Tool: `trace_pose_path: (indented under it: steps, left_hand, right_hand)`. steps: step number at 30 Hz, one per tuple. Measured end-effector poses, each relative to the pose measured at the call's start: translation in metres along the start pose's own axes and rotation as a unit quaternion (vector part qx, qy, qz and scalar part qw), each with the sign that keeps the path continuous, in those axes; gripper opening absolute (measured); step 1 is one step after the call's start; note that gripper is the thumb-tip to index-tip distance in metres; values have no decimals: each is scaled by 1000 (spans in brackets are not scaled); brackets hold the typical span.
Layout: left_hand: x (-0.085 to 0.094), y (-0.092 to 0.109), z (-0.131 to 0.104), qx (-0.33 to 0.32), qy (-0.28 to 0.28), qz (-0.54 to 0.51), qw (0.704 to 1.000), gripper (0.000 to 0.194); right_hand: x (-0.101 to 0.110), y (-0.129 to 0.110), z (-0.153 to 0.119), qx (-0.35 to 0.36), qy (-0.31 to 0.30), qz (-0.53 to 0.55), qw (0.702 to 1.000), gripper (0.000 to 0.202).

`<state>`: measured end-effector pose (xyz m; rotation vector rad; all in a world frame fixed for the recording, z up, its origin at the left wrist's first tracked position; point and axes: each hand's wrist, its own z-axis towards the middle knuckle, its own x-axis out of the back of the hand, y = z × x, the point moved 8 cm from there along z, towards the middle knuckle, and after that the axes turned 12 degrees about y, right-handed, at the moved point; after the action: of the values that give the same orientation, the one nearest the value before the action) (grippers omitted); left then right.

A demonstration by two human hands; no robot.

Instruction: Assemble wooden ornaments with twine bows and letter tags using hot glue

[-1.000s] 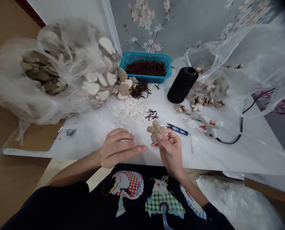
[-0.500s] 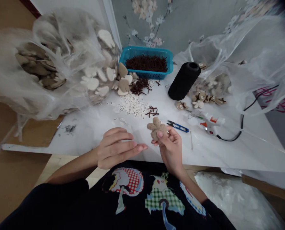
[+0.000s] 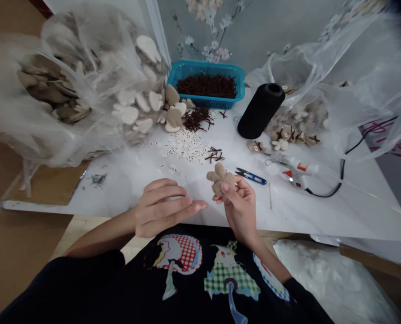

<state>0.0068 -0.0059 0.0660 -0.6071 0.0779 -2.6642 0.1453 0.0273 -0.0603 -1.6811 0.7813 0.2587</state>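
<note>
Between the thumb and fingers of my right hand [image 3: 239, 198] is a beige felt piece [image 3: 217, 175] with rounded lobes, held upright above the table's front part. My left hand [image 3: 166, 207] hovers to its left, fingers stretched out and nothing in them. Just past the felt piece lie a few dark brown bows [image 3: 214, 154] and a heap of small white tags [image 3: 188, 146]. Blue thread snips [image 3: 251, 176] rest right of the held piece. Farther right, a white glue gun [image 3: 298, 177] lies on its side.
A blue basket [image 3: 205, 101] of brown bows stands at the back, beside a black thread cone [image 3: 261, 110]. Plastic bags of felt pieces [image 3: 126, 110] crowd the left. Finished-looking felt pieces with bows [image 3: 296, 135] lie before a clear bag [image 3: 349, 85] at right. The glue gun's black cord [image 3: 342, 166] trails behind it.
The view has shifted very slightly. Both hands stay nearly in place, and the felt piece remains in my right hand.
</note>
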Motion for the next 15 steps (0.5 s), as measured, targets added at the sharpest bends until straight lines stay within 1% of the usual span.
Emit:
trace_pose_path:
  steps: [3,6,11,15]
  left_hand:
    - [1,-1,-2,8,-1,3,1000,26]
    - [0,0,-4,0,-6,0,1000,29]
    - [1,0,-6,-3,1,-7,1000,33]
    - [-1,-6,-13,41,-25,-21,999,37]
  right_hand:
    - [0,0,0,-1,-2,4,1000,14]
    - [2,1,0,-2,3,-1,1000,15]
    - [3,2,0,-3,7,-13,1000,17]
    - [4,3,1,-4,16,-39,999,21]
